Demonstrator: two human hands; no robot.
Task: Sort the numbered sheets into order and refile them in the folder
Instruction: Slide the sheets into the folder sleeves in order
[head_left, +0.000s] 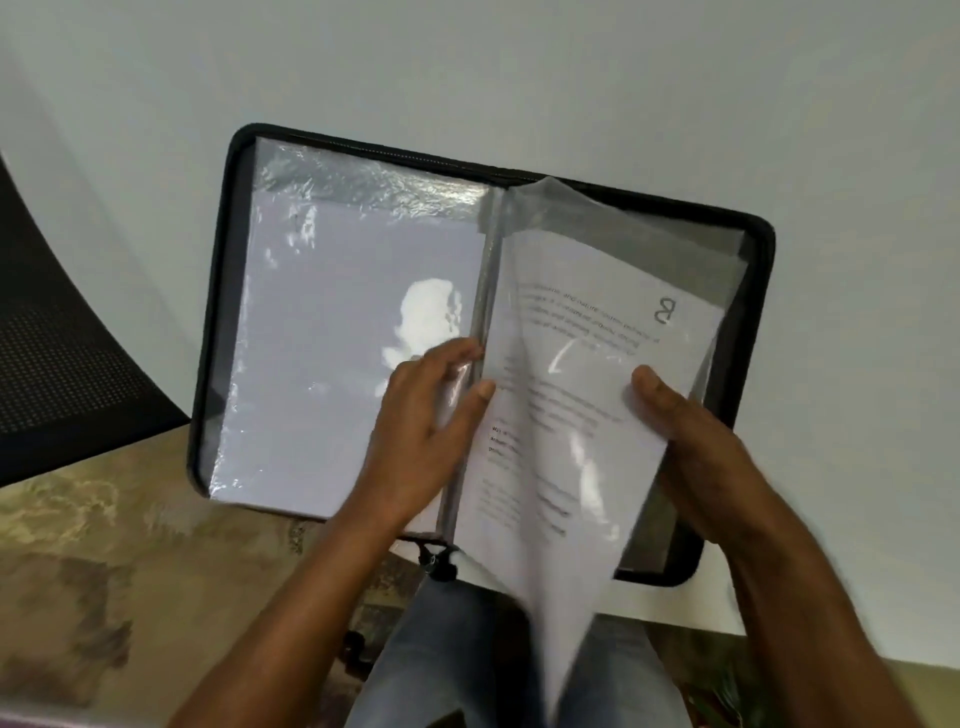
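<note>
Honestly this looks somewhere mid-job, hard to pin down more than that. Going left to right: there's a dark mesh chair (57, 338) at the far left edge, well apart from everything, and patterned floor (104, 561) below it. Then the black zip folder (223, 291) lies open on the white desk (519, 67), its near edge hanging over toward the person's lap. Its left page is a plastic sleeve (353, 332) with a sheet already inside; there may be a small mark near its top corner but glare kills it, so I can't tell the number.

The left hand (421, 431) rests by the spine, fingers mostly straight, pressing that left sleeve flat with the thumb reaching over to the right side. So that grip is released, just pinning things down.

Right of the spine, a printed sheet (582, 374) marked with what looks like an 8 near its top right corner is bowed up and half in, half out of a clear pocket. The right hand (691, 431) has a grasping grip on its right edge, thumb on top, fingers hidden underneath.

My guess: at least one sheet is filed, this one is mid-insert or mid-removal (can't say which), and I can't see how many remain. What's in the way is mostly the floppy, crinkly plastic and the sheet buckling. The zip pull (436, 561) dangles at the near edge, over jeans-clad knees (441, 649).
</note>
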